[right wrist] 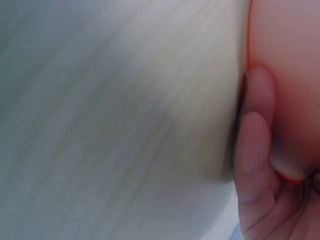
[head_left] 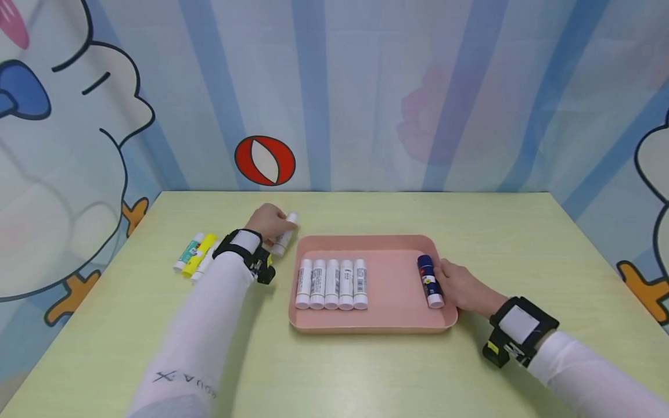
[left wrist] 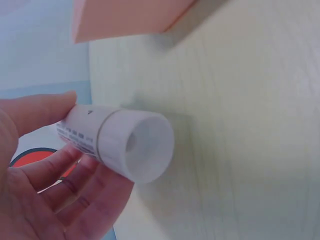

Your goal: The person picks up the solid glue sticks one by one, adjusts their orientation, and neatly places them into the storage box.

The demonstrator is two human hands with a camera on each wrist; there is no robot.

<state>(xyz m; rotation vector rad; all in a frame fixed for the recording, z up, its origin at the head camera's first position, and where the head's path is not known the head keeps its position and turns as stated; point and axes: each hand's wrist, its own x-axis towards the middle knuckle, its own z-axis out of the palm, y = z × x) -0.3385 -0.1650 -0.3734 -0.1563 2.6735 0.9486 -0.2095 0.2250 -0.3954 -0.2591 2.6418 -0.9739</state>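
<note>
My left hand (head_left: 269,223) pinches a white glue stick (left wrist: 117,140) between thumb and fingers, just beyond the tray's far left corner. In the left wrist view its round hollow end faces the camera. My right hand (head_left: 462,284) grips the right rim of a pink tray (head_left: 392,319), and in the right wrist view its fingers (right wrist: 254,150) lie along the tray's outer side. Several white glue sticks (head_left: 331,284) lie side by side in the left half of the tray. A dark blue glue stick with a white end (head_left: 430,281) lies by the right wall.
Left of the tray, beside my left forearm, lie a green-and-white glue stick (head_left: 188,253), a yellow one (head_left: 199,255) and a white one (head_left: 205,262) partly hidden by the arm. The pale wooden table (head_left: 366,377) ends at a patterned curtain (head_left: 355,98).
</note>
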